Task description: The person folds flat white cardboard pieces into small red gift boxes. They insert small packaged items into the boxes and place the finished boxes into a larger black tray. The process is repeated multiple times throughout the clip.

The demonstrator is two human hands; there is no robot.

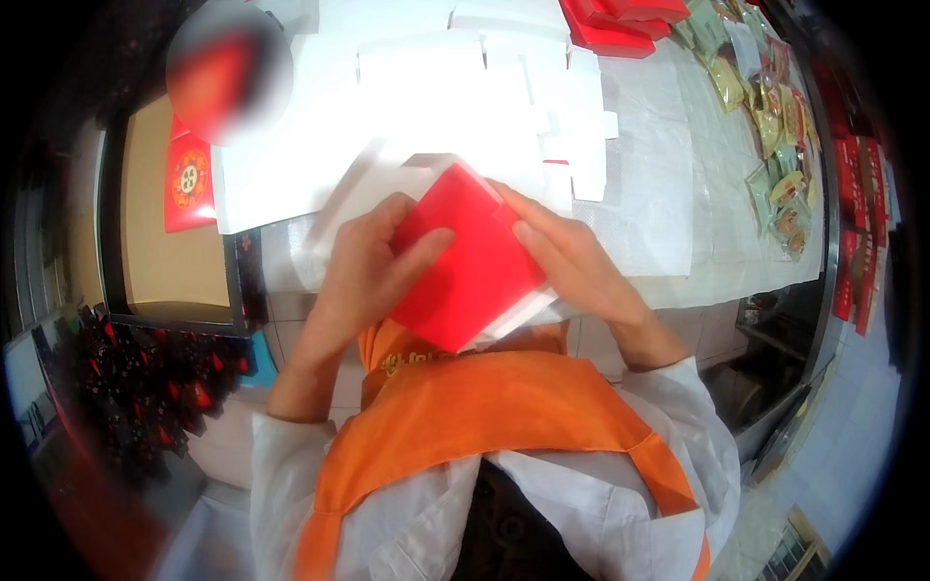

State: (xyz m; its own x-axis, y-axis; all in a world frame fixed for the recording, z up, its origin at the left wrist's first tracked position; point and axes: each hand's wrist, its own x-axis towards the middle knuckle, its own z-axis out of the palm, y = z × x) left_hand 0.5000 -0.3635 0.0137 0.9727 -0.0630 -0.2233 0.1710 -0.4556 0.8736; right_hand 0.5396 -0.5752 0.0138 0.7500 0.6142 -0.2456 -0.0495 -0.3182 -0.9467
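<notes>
In front of my orange apron, a red cardboard box (467, 259) with white inner flaps is held up between my hands, its corner tilted toward me. My left hand (370, 259) grips its left side, the thumb lying on the red face. On the opposite side, my right hand (572, 250) pinches the upper right edge, thumb on the front and fingers partly hidden behind. White flat cardboard blanks (426, 107) are spread over the table just beyond the box.
Folded red boxes (628, 27) lie at the far edge. Small packaged snacks (770, 111) are scattered along the table's right side. A large open brown carton (174, 242) stands at the left, beside a red printed piece (189, 184). Dark red-patterned items (145, 387) are piled below it.
</notes>
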